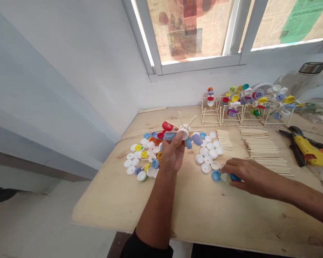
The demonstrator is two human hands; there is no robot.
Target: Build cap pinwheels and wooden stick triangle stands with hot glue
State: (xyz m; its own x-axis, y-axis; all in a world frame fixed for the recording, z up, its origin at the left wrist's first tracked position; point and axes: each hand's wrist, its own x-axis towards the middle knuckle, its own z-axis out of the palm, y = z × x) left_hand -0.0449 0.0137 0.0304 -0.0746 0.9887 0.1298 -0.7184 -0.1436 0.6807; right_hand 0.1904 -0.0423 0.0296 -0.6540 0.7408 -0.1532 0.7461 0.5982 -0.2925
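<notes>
One cap wheel (pixel 185 128) atop the left hand (pixel 173 154), white hub (pixel 183 134) in its pinch.

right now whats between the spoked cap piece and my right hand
In the head view, white caps lie on the table between the spoked cap piece and your right hand, plus a blue cap near that hand.

No lettering can be read (the window paper (pixel 174 39) is blurred).

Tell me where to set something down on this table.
Bare table front: right of the left forearm, nearer than the right hand; and left of that forearm, nearer than the caps. Crowded: caps, sticks and wheels farther back.
</notes>
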